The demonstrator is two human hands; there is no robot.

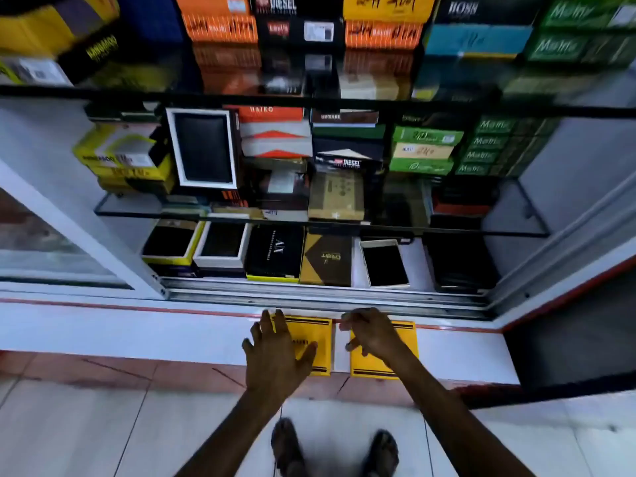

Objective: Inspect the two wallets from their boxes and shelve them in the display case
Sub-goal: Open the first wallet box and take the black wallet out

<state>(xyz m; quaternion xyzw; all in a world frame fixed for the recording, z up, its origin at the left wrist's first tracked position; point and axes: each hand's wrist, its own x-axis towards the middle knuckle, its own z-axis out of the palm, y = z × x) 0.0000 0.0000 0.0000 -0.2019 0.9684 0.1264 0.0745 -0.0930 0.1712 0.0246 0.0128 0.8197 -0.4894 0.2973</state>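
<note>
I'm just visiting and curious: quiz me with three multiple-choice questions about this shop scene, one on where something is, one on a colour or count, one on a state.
1. Where do the two yellow boxes lie?
A. on the white ledge in front of the case
B. on the glass shelf
C. on the floor tiles

2. What colour are these two boxes?
A. green
B. yellow
C. blue

3. How are the two boxes now?
A. lids off
B. closed
C. stacked

Answers:
1 A: the left yellow box and the right yellow box rest on the white ledge.
2 B: both show yellow lids with black stripes.
3 B: both lids are on, side by side, under the left hand and right hand.
</note>
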